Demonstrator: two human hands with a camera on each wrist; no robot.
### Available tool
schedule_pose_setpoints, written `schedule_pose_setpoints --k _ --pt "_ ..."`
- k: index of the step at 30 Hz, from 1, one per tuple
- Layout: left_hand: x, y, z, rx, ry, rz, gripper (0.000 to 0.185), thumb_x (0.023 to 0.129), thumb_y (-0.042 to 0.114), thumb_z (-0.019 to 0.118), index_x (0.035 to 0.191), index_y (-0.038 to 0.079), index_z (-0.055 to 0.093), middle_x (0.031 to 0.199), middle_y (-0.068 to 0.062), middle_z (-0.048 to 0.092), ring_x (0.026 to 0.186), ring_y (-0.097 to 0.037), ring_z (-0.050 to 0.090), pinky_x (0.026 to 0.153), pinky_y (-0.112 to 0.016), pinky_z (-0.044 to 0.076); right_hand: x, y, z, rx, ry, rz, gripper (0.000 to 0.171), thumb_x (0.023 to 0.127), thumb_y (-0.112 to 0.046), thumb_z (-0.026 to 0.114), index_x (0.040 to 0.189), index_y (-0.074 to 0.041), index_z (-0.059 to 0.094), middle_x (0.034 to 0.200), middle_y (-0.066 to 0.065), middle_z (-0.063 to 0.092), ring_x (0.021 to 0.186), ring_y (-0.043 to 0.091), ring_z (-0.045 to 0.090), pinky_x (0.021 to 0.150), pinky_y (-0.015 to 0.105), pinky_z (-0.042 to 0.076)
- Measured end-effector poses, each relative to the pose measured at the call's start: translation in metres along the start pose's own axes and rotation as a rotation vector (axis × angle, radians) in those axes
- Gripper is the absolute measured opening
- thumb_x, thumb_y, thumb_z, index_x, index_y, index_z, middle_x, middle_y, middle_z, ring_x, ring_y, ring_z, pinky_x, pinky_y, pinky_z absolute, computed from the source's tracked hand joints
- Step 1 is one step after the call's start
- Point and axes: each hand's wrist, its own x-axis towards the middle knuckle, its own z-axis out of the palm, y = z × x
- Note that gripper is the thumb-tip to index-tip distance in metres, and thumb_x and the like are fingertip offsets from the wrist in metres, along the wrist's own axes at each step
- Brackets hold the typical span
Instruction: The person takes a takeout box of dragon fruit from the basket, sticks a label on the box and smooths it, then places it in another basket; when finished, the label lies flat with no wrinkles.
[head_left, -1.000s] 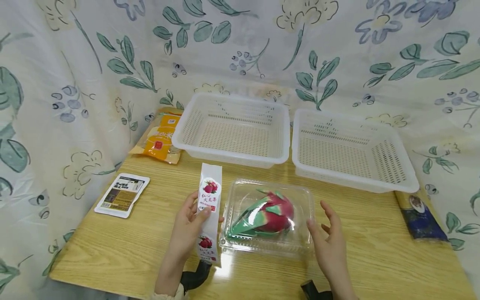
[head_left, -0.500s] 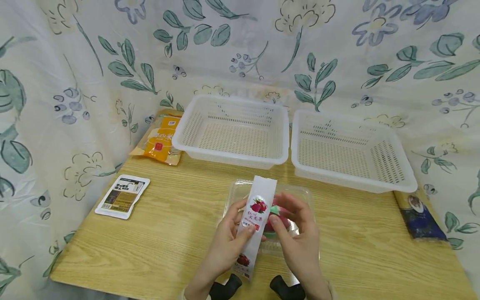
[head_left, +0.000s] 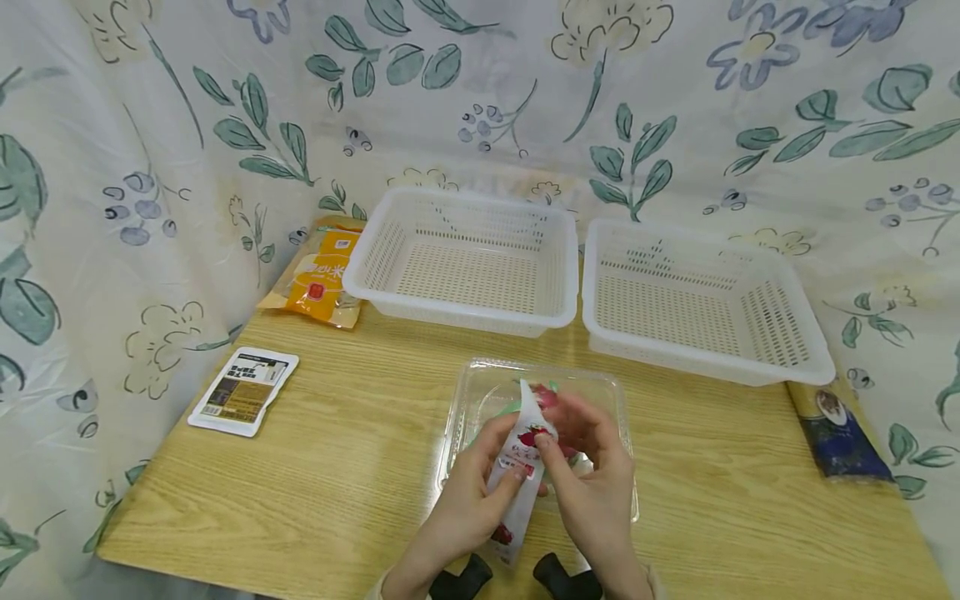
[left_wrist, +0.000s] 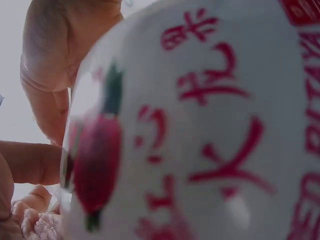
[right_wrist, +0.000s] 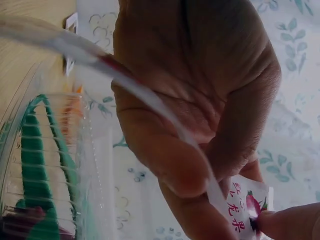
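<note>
My left hand (head_left: 467,504) pinches a white strip of printed stickers (head_left: 519,517) with the thumb across its front. At the strip's right edge, my right hand (head_left: 603,483) holds its upper part between thumb and fingers. The strip bends there and narrows to a tilted tip. Its curved face, with red lettering and a dragon fruit picture, fills most of the left wrist view. Beneath both hands lies a clear plastic clamshell box (head_left: 463,392), lid down, with a pink and green dragon fruit (head_left: 546,395) inside. My hands and the strip hide most of the fruit.
Two white perforated baskets (head_left: 461,317) (head_left: 705,362) stand along the back of the wooden table (head_left: 337,475). An orange food bag (head_left: 324,279) leans by the left basket. A white flat packet (head_left: 243,392) lies at left, a dark blue bag (head_left: 843,433) at right.
My left hand brought the strip rightward over the clamshell box, and my right hand came in from the right to meet it. The strip's upper part has since turned and bent in my fingers.
</note>
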Motion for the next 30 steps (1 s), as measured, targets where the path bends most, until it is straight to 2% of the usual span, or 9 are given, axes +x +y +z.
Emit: schedule_pose_setpoints --k 4,10,16,24,26,30 --pt "0.000 -0.001 0.002 0.019 0.004 0.022 0.057 0.089 -0.014 0.046 0.141 0.007 0.037 0.123 -0.029 0.058 0.082 -0.030 0.071 0.063 -0.030 0.059 -0.001 0.002 0.002 -0.006 0.026 -0.039 0.044 0.076 0.018 0.068 0.117 0.004 0.061 0.093 0.006 0.067 0.077 0.002 0.060 0.061 0.015 0.049" --pt "0.000 0.001 0.005 0.090 0.035 -0.039 0.061 0.089 -0.010 0.052 0.144 0.008 0.034 0.117 -0.026 0.062 0.088 -0.021 0.068 0.066 -0.023 0.057 -0.002 0.006 0.004 -0.051 0.045 -0.078 0.042 0.074 0.021 0.068 0.113 0.004 0.062 0.089 0.013 0.063 0.068 0.004 0.061 0.053 0.015 0.050" --pt "-0.001 0.001 0.005 0.115 0.040 -0.049 0.061 0.090 -0.009 0.053 0.145 0.008 0.033 0.112 -0.025 0.063 0.085 -0.024 0.070 0.064 -0.022 0.056 0.000 0.010 0.005 -0.108 0.035 -0.130 0.036 0.074 0.021 0.067 0.105 0.003 0.065 0.085 0.015 0.060 0.068 0.006 0.059 0.056 0.014 0.051" --pt "-0.003 0.002 0.003 0.050 0.066 -0.112 0.070 0.090 -0.007 0.054 0.150 0.019 0.027 0.119 -0.023 0.059 0.088 -0.014 0.068 0.066 -0.025 0.058 -0.002 0.014 0.010 -0.087 -0.004 -0.096 0.024 0.075 0.018 0.069 0.089 -0.001 0.067 0.086 0.013 0.063 0.076 0.006 0.058 0.064 0.014 0.052" --pt "-0.005 0.002 0.002 0.023 0.086 -0.097 0.072 0.091 -0.005 0.055 0.151 0.022 0.026 0.126 -0.023 0.053 0.091 -0.011 0.067 0.065 -0.026 0.059 -0.002 0.014 0.011 -0.079 -0.026 -0.102 0.023 0.074 0.019 0.069 0.087 -0.001 0.066 0.087 0.014 0.063 0.080 0.007 0.059 0.066 0.014 0.053" --pt "-0.009 0.004 -0.002 0.067 0.149 0.034 0.062 0.091 -0.004 0.057 0.146 0.015 0.036 0.136 -0.024 0.045 0.098 -0.011 0.063 0.063 -0.028 0.059 -0.001 0.014 0.012 -0.089 -0.067 -0.121 0.027 0.073 0.019 0.071 0.085 -0.004 0.067 0.085 0.011 0.064 0.080 0.007 0.058 0.064 0.015 0.053"
